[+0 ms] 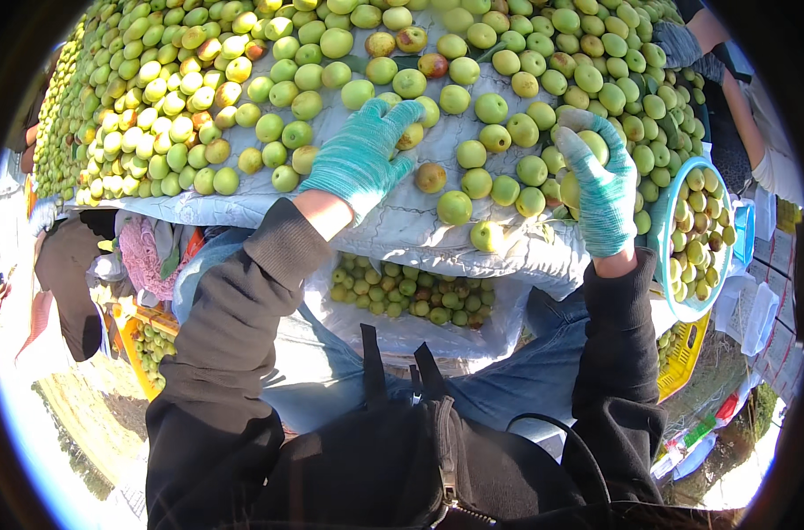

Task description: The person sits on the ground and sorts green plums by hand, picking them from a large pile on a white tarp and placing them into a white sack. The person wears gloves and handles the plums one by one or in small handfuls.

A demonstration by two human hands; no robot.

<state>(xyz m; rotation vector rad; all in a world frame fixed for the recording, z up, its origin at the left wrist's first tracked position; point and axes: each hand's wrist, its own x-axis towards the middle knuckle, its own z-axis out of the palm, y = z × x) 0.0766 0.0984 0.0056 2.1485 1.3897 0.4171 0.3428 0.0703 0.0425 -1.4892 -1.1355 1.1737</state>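
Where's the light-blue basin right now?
In the head view, the light-blue basin is toward the right edge, just right of the right hand, above the yellow crate.

No text, label, brand, number or sign can be read
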